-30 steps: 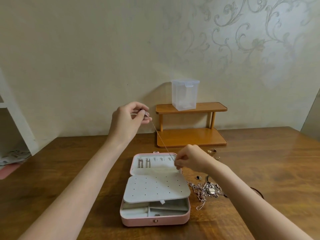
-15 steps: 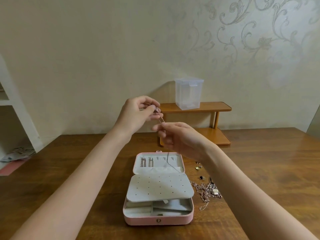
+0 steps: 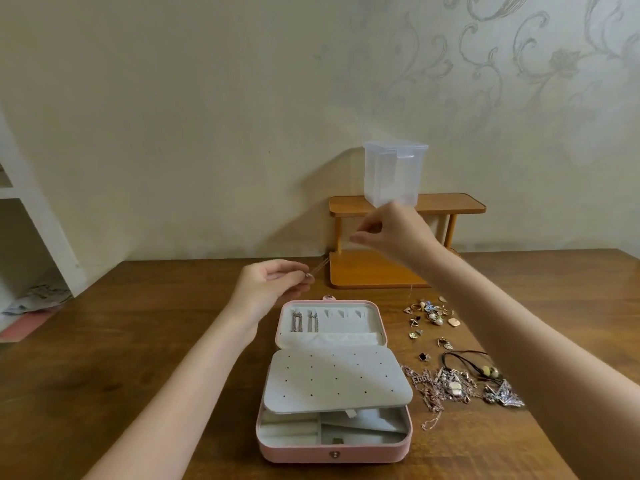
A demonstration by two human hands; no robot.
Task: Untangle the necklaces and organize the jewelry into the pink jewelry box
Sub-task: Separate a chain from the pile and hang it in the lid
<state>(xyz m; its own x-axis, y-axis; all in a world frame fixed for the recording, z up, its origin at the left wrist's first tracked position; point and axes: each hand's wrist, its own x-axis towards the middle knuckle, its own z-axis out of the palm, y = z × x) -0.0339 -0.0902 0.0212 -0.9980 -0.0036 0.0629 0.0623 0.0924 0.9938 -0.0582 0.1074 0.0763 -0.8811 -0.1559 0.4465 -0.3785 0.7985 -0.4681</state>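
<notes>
Above the open pink rectangular jewelry box [image 3: 334,445], both hands are holding a thin silver chain necklace [image 3: 320,267] in the air. Past the box's far left corner, the left hand [image 3: 268,289] is pinching one end of the chain between thumb and fingertips, a small clasp or bead showing at the pinch. Higher up and beyond the box's far right corner, the right hand [image 3: 393,232] is pinching with curled fingers; the chain is too fine to follow all the way, though a faint strand is hanging below that hand toward the table.

On the brown wooden table [image 3: 138,341], the box is lying with its lid flat; two pairs of silver dangling earrings [image 3: 304,321] are hanging in the lid's pale lining, and a grey perforated panel [image 3: 336,381] is resting over the compartments. Right of the box, a tangled heap of silver and rose-gold necklaces [image 3: 450,386] is lying just beside its edge, with small scattered earrings and charms [image 3: 429,315] farther back. Behind the box, a clear plastic lidded container [image 3: 394,173] is standing on a small two-tier wooden shelf [image 3: 450,204] against the wall.
</notes>
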